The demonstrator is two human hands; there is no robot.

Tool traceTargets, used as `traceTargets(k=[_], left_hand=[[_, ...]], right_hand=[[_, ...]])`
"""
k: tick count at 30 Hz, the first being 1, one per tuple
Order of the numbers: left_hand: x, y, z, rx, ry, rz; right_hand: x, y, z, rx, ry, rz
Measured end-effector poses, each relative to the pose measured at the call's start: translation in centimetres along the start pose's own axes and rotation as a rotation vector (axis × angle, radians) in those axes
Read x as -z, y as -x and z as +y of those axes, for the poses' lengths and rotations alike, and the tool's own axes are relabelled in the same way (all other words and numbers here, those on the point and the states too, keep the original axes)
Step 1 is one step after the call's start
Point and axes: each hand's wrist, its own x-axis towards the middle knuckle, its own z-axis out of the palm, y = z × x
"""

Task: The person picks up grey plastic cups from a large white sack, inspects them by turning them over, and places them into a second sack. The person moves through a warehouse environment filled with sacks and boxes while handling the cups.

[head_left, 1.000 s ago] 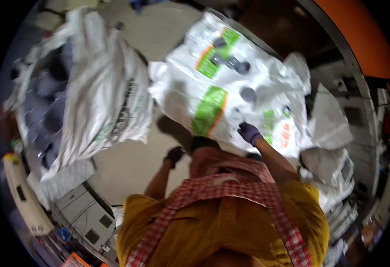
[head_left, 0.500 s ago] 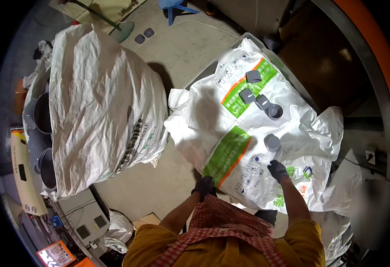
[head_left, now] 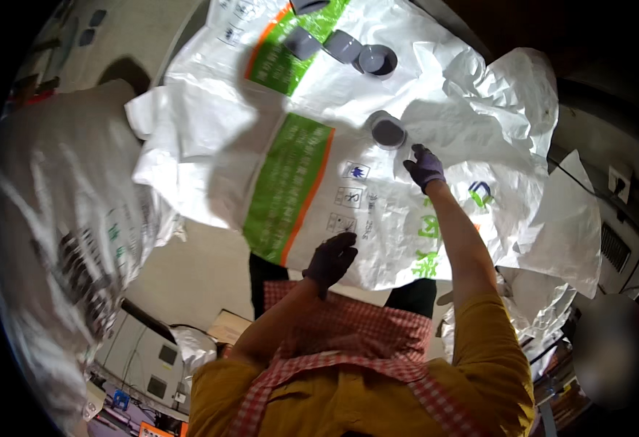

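My right hand (head_left: 425, 166), in a dark purple-grey glove, reaches over a white woven plastic sack (head_left: 472, 124) spread flat in front of me. Its fingers are apart, and just beyond them stands a short grey plastic cylinder (head_left: 389, 134), which they do not appear to touch. My left hand (head_left: 332, 260), gloved too, hovers over the sack's near edge with fingers spread and nothing in it. Farther off on the sack lie a grey round cup-like piece (head_left: 377, 61), two more grey pieces, (head_left: 342, 46) one touching it, and another at the upper rim, partly cut off.
A large, full white woven sack (head_left: 57, 211) stands at the left. Below it are a grey metal cabinet (head_left: 133, 357) and cables. At the right, a clear plastic sheet (head_left: 563, 226) hangs beside a wall socket (head_left: 618, 183).
The view has shifted closer to the sack. My right hand has come nearer the single grey cylinder. My left hand has left the sack's near left edge and moved right.
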Motion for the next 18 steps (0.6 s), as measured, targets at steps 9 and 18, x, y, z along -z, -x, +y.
traceTargets(k=[9,18], left_hand=[[1.2,-7.1,-10.2,0.092,0.162,0.124],[2.1,-11.5,-9.7,0.192,0.441,0.262]], right_hand=[[-7.9,-10.3,-3.9,-0.195,0.341,-0.073],[-10.3,-8.3,-3.7,0.050,-1.005,-0.286]])
